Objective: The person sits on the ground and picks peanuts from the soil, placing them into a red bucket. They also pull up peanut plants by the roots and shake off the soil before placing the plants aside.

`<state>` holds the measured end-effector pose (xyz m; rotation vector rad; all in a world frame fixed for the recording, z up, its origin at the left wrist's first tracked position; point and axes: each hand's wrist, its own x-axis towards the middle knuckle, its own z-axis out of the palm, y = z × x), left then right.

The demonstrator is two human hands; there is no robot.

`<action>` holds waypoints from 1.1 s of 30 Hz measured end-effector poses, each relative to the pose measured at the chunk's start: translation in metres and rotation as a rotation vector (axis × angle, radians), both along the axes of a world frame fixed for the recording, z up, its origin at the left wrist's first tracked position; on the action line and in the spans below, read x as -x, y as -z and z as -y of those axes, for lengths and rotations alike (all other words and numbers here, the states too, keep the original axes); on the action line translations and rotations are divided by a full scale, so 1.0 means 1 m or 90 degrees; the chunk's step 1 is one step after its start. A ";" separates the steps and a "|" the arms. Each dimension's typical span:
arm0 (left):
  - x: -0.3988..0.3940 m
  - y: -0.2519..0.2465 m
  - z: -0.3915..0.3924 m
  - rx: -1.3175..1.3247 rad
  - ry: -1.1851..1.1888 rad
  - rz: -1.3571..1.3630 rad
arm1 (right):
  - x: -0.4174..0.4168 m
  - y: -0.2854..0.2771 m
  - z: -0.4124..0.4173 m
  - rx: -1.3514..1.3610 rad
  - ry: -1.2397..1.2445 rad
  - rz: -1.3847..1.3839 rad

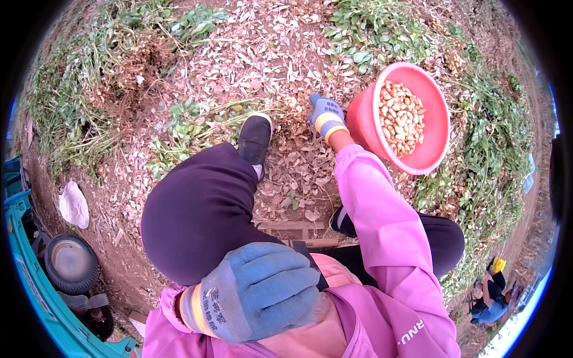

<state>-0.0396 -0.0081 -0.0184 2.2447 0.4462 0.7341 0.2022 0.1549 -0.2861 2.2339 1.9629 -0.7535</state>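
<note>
My left hand (264,291), in a blue-coated work glove, is held close before my chest with its fingers side by side. Its inner side is hidden, so I cannot tell if it holds anything. Lower and farther out, my gloved right hand (328,114) is just left of a red plastic bucket (436,121). Its fingers point down beside a peanut plant's roots and pods (293,109), and the fingertips are partly hidden. Peanuts in the shell (400,118) lie inside the bucket, which leans towards the right. The plant's leafy stems (192,121) stretch left past my shoe (255,138).
Heaps of pulled peanut plants (138,67) lie at left, with more plants (488,129) at right. Dry leaves (277,53) cover the soil. A teal vehicle (27,250) with a wheel (71,264) stands at the left rim. Another person (490,295) is at lower right.
</note>
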 end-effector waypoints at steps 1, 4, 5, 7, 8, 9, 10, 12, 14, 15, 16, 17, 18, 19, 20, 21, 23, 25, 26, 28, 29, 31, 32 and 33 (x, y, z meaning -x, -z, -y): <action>0.001 0.000 0.000 -0.006 -0.001 -0.003 | 0.002 -0.013 -0.002 -0.057 -0.008 -0.009; 0.002 -0.002 0.000 0.001 -0.014 0.007 | 0.006 -0.033 -0.024 -0.065 -0.021 0.000; 0.002 -0.002 0.000 -0.007 -0.013 0.009 | 0.006 -0.041 -0.028 -0.073 -0.024 -0.017; 0.004 -0.003 -0.001 -0.023 -0.014 0.008 | 0.016 -0.059 -0.038 -0.057 -0.007 -0.019; 0.005 -0.003 -0.001 -0.034 -0.021 0.006 | 0.019 -0.067 -0.041 -0.063 -0.018 -0.020; 0.006 -0.003 0.000 -0.047 -0.030 0.002 | 0.026 -0.076 -0.043 -0.117 -0.048 -0.017; 0.007 -0.004 0.000 -0.060 -0.039 -0.002 | 0.030 -0.085 -0.046 -0.097 -0.044 -0.032; 0.007 -0.006 -0.001 -0.071 -0.063 0.004 | 0.036 -0.098 -0.050 -0.084 -0.037 -0.056; 0.004 -0.012 -0.002 -0.074 -0.085 0.010 | 0.036 -0.104 -0.057 -0.099 -0.033 -0.074; 0.004 -0.014 -0.003 -0.076 -0.097 0.004 | 0.036 -0.108 -0.062 -0.109 -0.034 -0.105; 0.005 -0.015 -0.003 -0.077 -0.108 -0.002 | 0.035 -0.113 -0.068 -0.118 -0.035 -0.135; 0.006 -0.017 -0.004 -0.079 -0.119 -0.007 | 0.034 -0.119 -0.074 -0.128 -0.037 -0.164; 0.008 -0.020 -0.005 -0.060 -0.134 -0.006 | 0.039 -0.122 -0.083 -0.144 -0.045 -0.194; 0.010 -0.024 -0.005 -0.041 -0.164 0.005 | 0.045 -0.147 -0.078 -0.130 -0.030 -0.229; 0.011 -0.025 -0.004 -0.022 -0.194 0.017 | 0.050 -0.158 -0.081 -0.120 -0.053 -0.232; 0.011 -0.027 -0.004 -0.006 -0.218 0.033 | 0.049 -0.171 -0.084 -0.115 -0.070 -0.231; 0.012 -0.031 -0.009 0.017 -0.242 0.030 | 0.049 -0.197 -0.083 -0.116 -0.072 -0.264; 0.008 -0.034 -0.018 0.042 -0.274 0.017 | 0.043 -0.213 -0.085 -0.130 -0.062 -0.325; 0.009 -0.035 -0.030 0.046 -0.261 -0.004 | 0.041 -0.220 -0.086 -0.133 -0.053 -0.299; 0.013 -0.041 -0.052 0.063 -0.272 -0.065 | 0.045 -0.235 -0.076 -0.117 -0.056 -0.376; 0.012 -0.037 -0.065 0.049 -0.292 -0.056 | 0.039 -0.248 -0.070 -0.116 -0.052 -0.406; 0.001 -0.043 -0.091 0.183 -0.386 -0.150 | 0.024 -0.256 -0.069 -0.146 -0.036 -0.409; 0.006 -0.037 -0.106 0.150 -0.394 -0.187 | 0.032 -0.260 -0.060 -0.154 -0.025 -0.427; 0.010 -0.029 -0.119 0.115 -0.398 -0.220 | 0.036 -0.269 -0.050 -0.165 -0.014 -0.441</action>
